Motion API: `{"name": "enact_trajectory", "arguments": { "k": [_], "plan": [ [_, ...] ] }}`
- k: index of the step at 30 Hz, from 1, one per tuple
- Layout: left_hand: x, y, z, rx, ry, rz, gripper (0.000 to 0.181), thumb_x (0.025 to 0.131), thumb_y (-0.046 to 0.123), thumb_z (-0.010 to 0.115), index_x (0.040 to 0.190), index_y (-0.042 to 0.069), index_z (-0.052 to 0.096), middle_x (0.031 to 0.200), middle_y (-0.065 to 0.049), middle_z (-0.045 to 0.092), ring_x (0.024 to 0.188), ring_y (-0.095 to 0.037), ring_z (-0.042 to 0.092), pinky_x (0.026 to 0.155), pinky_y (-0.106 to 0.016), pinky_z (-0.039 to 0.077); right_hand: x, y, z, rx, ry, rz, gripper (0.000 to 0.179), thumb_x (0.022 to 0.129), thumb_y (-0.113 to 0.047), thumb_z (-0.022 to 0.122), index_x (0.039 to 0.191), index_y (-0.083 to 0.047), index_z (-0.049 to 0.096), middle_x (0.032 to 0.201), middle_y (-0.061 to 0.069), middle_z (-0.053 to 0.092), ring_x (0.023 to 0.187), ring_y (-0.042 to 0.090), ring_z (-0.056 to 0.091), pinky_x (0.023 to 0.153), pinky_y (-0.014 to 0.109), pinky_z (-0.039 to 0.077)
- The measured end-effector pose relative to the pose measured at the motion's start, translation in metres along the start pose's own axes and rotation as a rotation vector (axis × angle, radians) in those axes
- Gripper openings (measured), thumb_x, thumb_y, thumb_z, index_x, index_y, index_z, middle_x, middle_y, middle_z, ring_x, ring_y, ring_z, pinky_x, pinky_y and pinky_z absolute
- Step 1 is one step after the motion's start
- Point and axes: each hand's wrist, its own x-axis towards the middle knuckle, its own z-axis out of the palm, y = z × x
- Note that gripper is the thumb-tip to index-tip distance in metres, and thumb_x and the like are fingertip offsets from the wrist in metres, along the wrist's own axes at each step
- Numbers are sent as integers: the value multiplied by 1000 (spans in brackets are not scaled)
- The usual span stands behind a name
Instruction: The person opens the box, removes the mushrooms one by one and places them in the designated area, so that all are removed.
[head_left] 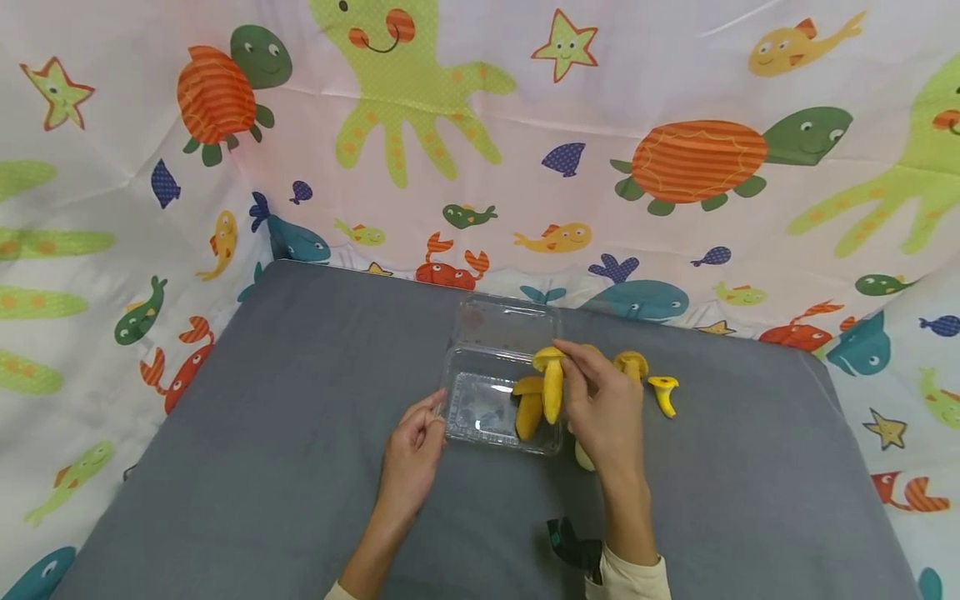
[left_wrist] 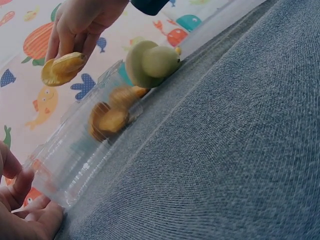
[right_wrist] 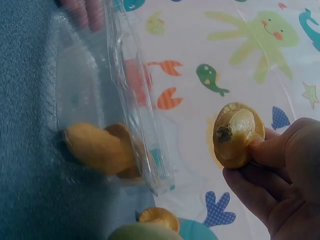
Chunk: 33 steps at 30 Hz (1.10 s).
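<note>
My right hand (head_left: 606, 408) pinches a yellow mushroom (head_left: 552, 392) between thumb and fingers, above the right side of a clear plastic container (head_left: 447, 379). In the right wrist view its dark-spotted stem end (right_wrist: 225, 133) faces the camera. Inside the container, at its right end, lies a darker yellow mushroom (head_left: 529, 415). At the container's left wall, my left hand (head_left: 411, 454) holds the edge with fingertips and thumb, which the left wrist view shows close to the tabletop. The container's hinged lid (head_left: 504, 323) lies folded back, away from me.
Right of the container are a brownish-yellow mushroom (head_left: 632, 364), a small bright yellow one (head_left: 664, 396) and a pale mushroom (left_wrist: 150, 65), partly hidden by my right hand in the head view. A grey cloth (head_left: 315, 400) covers the table. Behind it hangs a sea-animal curtain (head_left: 480, 100).
</note>
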Motion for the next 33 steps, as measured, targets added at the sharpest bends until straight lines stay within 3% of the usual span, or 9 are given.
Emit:
{"name": "enact_trajectory", "arguments": {
  "k": [3, 8, 12, 15, 19, 26, 33],
  "plan": [
    [0, 0, 0, 6, 3, 5, 32, 99, 2, 56, 68, 9, 54, 146, -3, 64, 136, -25, 59, 84, -31, 47, -2, 3, -4, -32, 37, -2, 27, 102, -7, 69, 127, -14, 77, 117, 6, 79, 85, 23, 79, 65, 10, 49],
    [-1, 0, -1, 15, 8, 10, 33, 100, 2, 56, 68, 9, 54, 146, -3, 64, 127, -28, 61, 67, -29, 41, -4, 8, -12, -5, 77, 10, 27, 100, -3, 70, 124, -12, 78, 116, 10, 79, 95, 26, 79, 67, 8, 46],
    [-2, -1, 0, 0, -4, 14, 33, 101, 2, 55, 68, 9, 53, 147, -5, 64, 135, -26, 60, 80, -27, 46, -6, 14, -18, 14, 106, 44, 27, 99, -1, 70, 123, -11, 79, 114, 12, 79, 98, 27, 79, 69, 7, 47],
    [-2, -1, 0, -14, -12, 20, 33, 101, 1, 55, 69, 9, 53, 148, -6, 63, 139, -26, 57, 82, -28, 47, -7, 19, -23, -3, 131, 60, 27, 99, -1, 70, 122, -12, 79, 112, 11, 80, 96, 26, 79, 70, 7, 47],
    [-1, -2, 0, -21, -13, 25, 33, 101, 1, 54, 69, 9, 53, 147, -5, 63, 138, -27, 57, 71, -28, 44, -8, 23, -29, -37, 155, 67, 27, 99, -1, 70, 122, -13, 80, 112, 8, 80, 99, 23, 78, 71, 7, 46],
    [-1, -1, 1, -13, -4, 22, 33, 101, 1, 55, 69, 9, 53, 146, -3, 64, 135, -27, 59, 66, -27, 41, -11, 29, -39, -62, 191, 89, 27, 97, 2, 71, 119, -11, 81, 111, 6, 80, 101, 23, 77, 74, 6, 48],
    [-1, 1, 1, -6, 3, 18, 31, 99, 1, 55, 69, 9, 53, 146, -3, 64, 138, -25, 58, 75, -29, 45, -14, 35, -46, -69, 208, 102, 26, 99, 0, 70, 120, -10, 80, 113, 5, 80, 101, 26, 77, 77, 6, 49]
  ]
}}
